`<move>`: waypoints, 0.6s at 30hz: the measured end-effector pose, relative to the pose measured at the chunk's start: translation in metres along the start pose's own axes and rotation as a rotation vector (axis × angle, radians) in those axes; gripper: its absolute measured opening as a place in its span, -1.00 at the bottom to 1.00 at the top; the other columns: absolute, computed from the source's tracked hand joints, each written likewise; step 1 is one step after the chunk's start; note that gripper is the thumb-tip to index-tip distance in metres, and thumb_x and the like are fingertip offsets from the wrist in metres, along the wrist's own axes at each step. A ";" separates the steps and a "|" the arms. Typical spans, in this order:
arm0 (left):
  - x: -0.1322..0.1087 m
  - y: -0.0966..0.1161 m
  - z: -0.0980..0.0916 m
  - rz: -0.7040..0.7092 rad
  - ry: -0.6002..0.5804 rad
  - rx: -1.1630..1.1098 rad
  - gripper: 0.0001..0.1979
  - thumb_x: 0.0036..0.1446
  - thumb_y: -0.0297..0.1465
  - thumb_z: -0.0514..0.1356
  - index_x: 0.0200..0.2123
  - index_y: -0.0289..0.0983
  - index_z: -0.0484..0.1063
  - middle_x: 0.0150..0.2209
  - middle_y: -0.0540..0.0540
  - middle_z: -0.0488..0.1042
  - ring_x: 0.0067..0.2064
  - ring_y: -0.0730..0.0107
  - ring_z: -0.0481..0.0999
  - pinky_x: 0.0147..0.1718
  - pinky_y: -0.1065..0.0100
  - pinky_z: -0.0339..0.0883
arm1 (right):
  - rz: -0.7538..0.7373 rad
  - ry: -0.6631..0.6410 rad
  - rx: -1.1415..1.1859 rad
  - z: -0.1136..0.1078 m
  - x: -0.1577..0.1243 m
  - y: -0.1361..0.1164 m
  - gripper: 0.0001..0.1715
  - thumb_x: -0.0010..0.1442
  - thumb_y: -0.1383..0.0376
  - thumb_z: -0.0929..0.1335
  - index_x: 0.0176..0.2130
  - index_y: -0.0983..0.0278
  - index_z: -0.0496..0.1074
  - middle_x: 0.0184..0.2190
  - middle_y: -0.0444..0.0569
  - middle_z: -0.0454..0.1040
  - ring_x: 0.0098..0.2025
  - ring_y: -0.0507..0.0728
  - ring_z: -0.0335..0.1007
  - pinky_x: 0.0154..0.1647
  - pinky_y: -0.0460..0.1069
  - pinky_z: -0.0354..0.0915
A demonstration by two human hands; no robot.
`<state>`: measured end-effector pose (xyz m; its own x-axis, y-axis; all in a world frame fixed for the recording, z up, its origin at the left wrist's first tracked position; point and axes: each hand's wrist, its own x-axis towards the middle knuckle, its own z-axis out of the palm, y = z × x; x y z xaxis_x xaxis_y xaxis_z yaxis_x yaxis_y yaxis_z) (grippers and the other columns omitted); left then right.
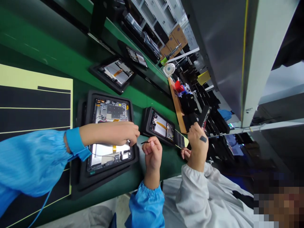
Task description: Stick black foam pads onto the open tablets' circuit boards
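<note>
An opened tablet (111,133) lies in a black foam tray (109,96), showing a circuit board, silver panels, yellow tape and a thin wire. My left hand (125,133) is over the tablet's right side, fingers curled down near its inner edge. Whether they pinch anything small is hidden. Just right of the tray, my right hand (152,152) is a closed fist gripping a thin black strip (144,142), whose tip sticks out toward the tablet.
Several more opened tablets in black trays (158,125) line the green bench (152,109). A sheet of black strips on yellow backing (35,107) lies at left. A co-worker's hand (199,142) in a white sleeve holds a dark item beside a small striped sheet (180,140).
</note>
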<state>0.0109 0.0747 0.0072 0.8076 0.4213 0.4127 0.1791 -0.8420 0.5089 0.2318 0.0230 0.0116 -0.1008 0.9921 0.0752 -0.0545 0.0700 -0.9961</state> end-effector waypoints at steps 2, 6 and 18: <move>0.000 -0.002 0.001 0.007 0.010 0.012 -0.63 -0.08 -0.79 0.10 -0.43 -0.22 0.52 -0.35 -0.04 0.49 -0.22 0.23 0.44 -0.14 0.27 0.28 | -0.003 0.000 -0.006 -0.001 -0.001 0.001 -0.59 0.20 -0.04 0.47 -0.34 0.20 0.37 -0.66 -0.35 -0.03 -0.63 -0.04 -0.14 -0.60 -0.12 -0.05; 0.000 -0.002 0.001 0.015 0.023 0.069 -0.67 -0.13 -0.77 0.09 -0.47 -0.23 0.44 -0.41 -0.03 0.46 -0.28 0.23 0.42 -0.16 0.25 0.28 | -0.019 -0.012 -0.044 -0.003 -0.006 0.003 -0.59 0.25 -0.05 0.45 -0.31 0.20 0.39 -0.66 -0.35 -0.01 -0.64 -0.04 -0.11 -0.59 -0.12 -0.02; -0.007 -0.009 -0.010 -0.055 0.023 0.011 -0.66 -0.02 -0.72 0.06 -0.42 -0.22 0.52 -0.34 -0.05 0.51 -0.24 0.24 0.47 -0.16 0.29 0.29 | -0.517 -0.239 -0.762 0.013 -0.049 -0.001 -0.60 0.34 0.39 0.34 0.12 0.09 0.50 -0.06 -0.01 0.67 0.12 0.25 0.50 0.15 0.17 0.39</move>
<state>-0.0017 0.0832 0.0072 0.7835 0.4741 0.4017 0.2286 -0.8210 0.5231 0.2237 -0.0267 0.0097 -0.4509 0.7773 0.4388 0.5043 0.6275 -0.5933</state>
